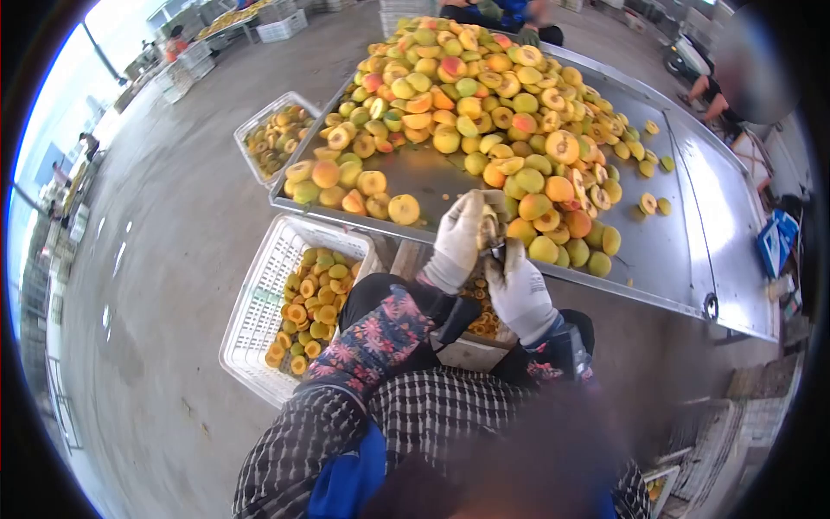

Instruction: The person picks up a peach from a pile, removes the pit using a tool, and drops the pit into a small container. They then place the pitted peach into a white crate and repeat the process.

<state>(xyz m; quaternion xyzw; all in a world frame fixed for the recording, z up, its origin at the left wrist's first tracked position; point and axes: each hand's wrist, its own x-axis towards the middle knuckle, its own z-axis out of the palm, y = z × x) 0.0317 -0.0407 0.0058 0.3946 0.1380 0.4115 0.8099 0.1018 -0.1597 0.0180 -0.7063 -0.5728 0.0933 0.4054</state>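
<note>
The left hand [458,242], in a white glove, curls shut around a cut fruit [489,227]. The right hand [522,294] is mostly closed on a small dark tool [498,252], touching the fruit. Both are by the metal table's [631,298] near edge, above a crate of fruit scraps [484,320].

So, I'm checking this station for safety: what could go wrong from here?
The left hand holds a fruit right beside what looks like a small dark tool in the right hand; a slip might catch the glove. Fruit piled near the front edge of the metal table could roll off if bumped. A dropped piece might land in the box below.
</note>
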